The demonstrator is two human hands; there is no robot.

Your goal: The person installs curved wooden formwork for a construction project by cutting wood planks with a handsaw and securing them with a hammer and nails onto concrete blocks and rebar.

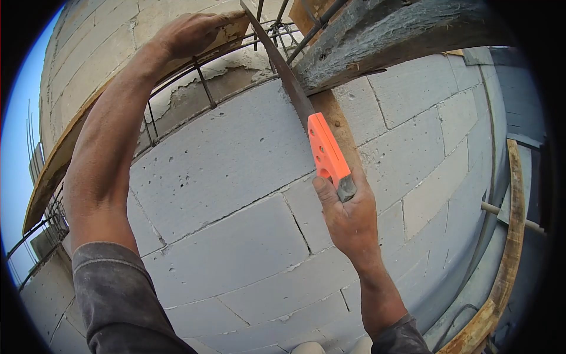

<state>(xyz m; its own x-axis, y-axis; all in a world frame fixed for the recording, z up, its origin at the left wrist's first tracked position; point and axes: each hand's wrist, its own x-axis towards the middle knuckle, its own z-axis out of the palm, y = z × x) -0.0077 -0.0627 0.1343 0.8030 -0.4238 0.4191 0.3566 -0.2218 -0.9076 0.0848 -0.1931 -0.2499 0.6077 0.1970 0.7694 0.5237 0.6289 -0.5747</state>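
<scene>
An orange-handled hand saw (328,147) is held in my right hand (352,215), its grey blade slanting up and to the left past a rough wooden beam (389,44). The blade lies close to the beam's left end. My left hand (191,34) is at the top, its fingers bent over the upper edge of a plywood board (234,34) near the blade's tip. Steel rebar (203,85) runs just below that board. Behind the saw handle, a short upright plank (343,127) stands against the pale block wall (230,236).
A long curved-looking wooden plank (512,236) stands at the right, beside a pipe (530,226). The plywood board continues down the left side, with more rebar (56,215) near its lower end. Two light rounded shapes show at the bottom edge.
</scene>
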